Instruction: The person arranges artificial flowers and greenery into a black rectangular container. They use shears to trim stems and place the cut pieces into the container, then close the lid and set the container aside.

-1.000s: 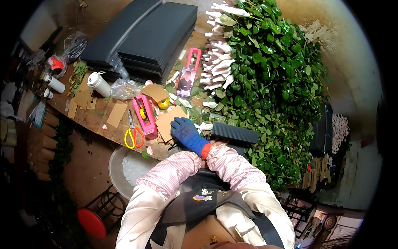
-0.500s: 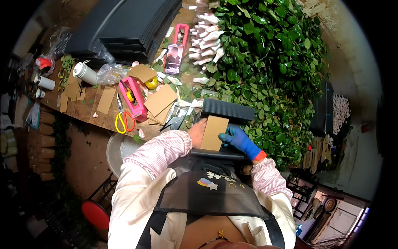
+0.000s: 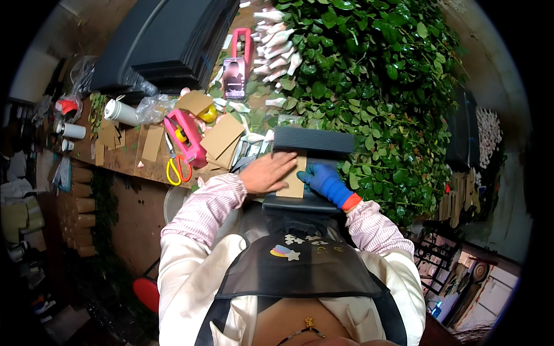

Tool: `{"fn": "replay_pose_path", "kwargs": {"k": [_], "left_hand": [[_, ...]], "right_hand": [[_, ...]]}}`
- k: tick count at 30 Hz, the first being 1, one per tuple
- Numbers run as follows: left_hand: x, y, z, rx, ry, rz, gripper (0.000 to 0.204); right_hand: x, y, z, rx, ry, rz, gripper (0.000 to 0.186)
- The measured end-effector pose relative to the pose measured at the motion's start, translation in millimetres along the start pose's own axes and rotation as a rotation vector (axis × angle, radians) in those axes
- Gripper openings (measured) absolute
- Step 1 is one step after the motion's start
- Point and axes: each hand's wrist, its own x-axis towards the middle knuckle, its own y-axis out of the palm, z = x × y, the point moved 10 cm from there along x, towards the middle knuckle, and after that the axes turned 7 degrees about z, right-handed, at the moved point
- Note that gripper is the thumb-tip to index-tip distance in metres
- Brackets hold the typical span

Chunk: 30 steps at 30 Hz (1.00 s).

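A tan cardboard piece [image 3: 292,187] lies over a black board [image 3: 303,203] right in front of me. My left hand [image 3: 268,173], bare, rests flat across the cardboard's upper left part with its fingers stretched out. At the right edge of the cardboard is my right hand [image 3: 324,182], in a blue glove with an orange cuff; its fingers are bent and closed on that edge. Just beyond both hands runs a black ribbed strip [image 3: 313,140]. What lies under the cardboard is hidden.
Left of my hands are more cardboard pieces [image 3: 222,138], yellow-and-red scissors [image 3: 174,167] and a pink tape dispenser [image 3: 186,138]. A phone [image 3: 234,78] and white-wrapped flower heads [image 3: 278,49] lie farther off. Leafy stems [image 3: 381,115] fill the right; black sheets [image 3: 173,52] are stacked far left.
My left hand has moved from the cardboard's left edge onto its top, fingers now spread flat. The cardboard sits slightly farther in, its far end by the ribbed strip. My right hand stays at its edge.
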Motion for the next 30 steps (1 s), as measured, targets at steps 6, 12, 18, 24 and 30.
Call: {"fn": "replay_pose_path", "kwargs": {"k": [6, 12, 18, 24, 30], "left_hand": [[17, 6, -12, 0.067, 0.09, -0.011, 0.092], [20, 12, -7, 0.042, 0.042, 0.093, 0.092], [23, 10, -6, 0.014, 0.022, 0.109, 0.084], [30, 16, -7, 0.07, 0.01, 0.143, 0.069], [10, 10, -13, 0.1, -0.08, -0.043, 0.056]], "right_hand": [[-16, 6, 43, -0.651, -0.243, 0.101, 0.045], [-17, 33, 34, -0.634, -0.342, 0.116, 0.035], [-38, -95, 88, -0.002, -0.484, -0.142, 0.028], [73, -216, -8, -0.867, -0.054, -0.901, 0.038], [18, -249, 28, -0.784, -0.332, -0.821, 0.022]]}}
